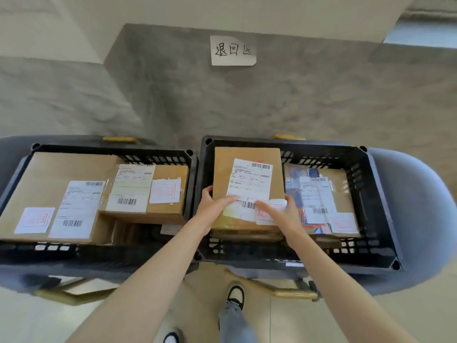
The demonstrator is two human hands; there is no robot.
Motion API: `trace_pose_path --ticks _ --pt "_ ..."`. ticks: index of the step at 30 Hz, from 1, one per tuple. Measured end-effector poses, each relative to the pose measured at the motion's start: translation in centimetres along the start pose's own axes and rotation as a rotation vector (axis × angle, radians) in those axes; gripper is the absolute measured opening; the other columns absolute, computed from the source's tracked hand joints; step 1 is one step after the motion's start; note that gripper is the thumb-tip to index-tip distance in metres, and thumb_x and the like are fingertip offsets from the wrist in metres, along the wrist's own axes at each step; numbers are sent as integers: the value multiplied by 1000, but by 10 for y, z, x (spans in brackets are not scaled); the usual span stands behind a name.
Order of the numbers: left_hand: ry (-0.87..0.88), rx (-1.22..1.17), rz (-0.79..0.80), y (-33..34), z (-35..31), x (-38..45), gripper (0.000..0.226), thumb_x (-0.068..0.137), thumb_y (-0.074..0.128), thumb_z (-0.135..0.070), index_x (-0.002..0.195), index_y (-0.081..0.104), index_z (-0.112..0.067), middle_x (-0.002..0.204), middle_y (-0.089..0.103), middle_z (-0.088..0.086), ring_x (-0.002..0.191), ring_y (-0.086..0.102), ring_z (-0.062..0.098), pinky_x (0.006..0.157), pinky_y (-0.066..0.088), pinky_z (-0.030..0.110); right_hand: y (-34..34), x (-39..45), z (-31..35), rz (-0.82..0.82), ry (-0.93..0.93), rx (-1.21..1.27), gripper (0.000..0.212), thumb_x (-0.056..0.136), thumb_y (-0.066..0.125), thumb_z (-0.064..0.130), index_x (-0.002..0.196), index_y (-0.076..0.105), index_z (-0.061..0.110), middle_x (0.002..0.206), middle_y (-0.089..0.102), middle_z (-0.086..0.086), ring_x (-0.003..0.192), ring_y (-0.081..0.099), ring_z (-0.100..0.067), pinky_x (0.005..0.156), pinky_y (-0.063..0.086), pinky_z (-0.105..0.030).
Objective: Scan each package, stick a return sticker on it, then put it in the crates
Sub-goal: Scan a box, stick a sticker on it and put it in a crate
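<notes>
Two black slotted crates side by side on grey chairs: left crate (158, 154), right crate (366, 174). In the right crate, left half: brown cardboard package (244, 167), flat, label side up, resting on further cardboard below. On its top face: white shipping label (249, 181) with barcodes at far and near ends. At the near right corner of the package: return sticker (269, 214), white with red print, overlapping the near edge of the shipping label. Left hand (214, 206) at the near left edge of the package, thumb on the left side, fingers extended across the top onto the label's near end. Right hand (284, 212) at the near right corner, fingers laid forward over the return sticker, pressing flat; thumb position not discernible. Right half of the same crate: second parcel (343, 184) with colourful wrap, own label and red-printed sticker at its near right. Left crate: large flat box (49, 174) at the left, smaller box (170, 174) at the far right, tilted on top of other contents, each bearing a label and a red-printed sticker. On the grey wall beyond: paper sign (232, 50) with handwritten characters. Below, between the chairs: shoe (236, 294) and trouser leg on pale floor.
</notes>
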State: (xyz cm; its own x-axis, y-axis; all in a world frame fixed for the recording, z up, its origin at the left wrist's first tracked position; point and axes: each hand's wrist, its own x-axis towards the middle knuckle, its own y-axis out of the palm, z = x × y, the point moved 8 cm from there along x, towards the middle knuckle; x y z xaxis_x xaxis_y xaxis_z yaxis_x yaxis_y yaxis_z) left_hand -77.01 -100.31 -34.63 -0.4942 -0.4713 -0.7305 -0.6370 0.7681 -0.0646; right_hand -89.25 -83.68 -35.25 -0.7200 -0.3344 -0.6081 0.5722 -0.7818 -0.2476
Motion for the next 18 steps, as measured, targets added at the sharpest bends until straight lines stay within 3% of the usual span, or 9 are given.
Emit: trace_pose_path --ticks 11,18 --pt "-82 1 -63 15 51 70 83 84 72 -22 147 18 -19 132 53 4 101 55 15 74 47 26 15 62 -57 25 50 -37 90 70 83 33 141 30 17 135 52 -3 111 54 -15 79 48 -18" --pt "-72 19 -81 16 48 93 85 83 72 -22 147 16 -22 133 52 3 110 52 18 89 45 34 17 81 -60 14 48 -35 89 71 82 30 141 29 18 133 51 0 103 50 -8 67 43 -9"
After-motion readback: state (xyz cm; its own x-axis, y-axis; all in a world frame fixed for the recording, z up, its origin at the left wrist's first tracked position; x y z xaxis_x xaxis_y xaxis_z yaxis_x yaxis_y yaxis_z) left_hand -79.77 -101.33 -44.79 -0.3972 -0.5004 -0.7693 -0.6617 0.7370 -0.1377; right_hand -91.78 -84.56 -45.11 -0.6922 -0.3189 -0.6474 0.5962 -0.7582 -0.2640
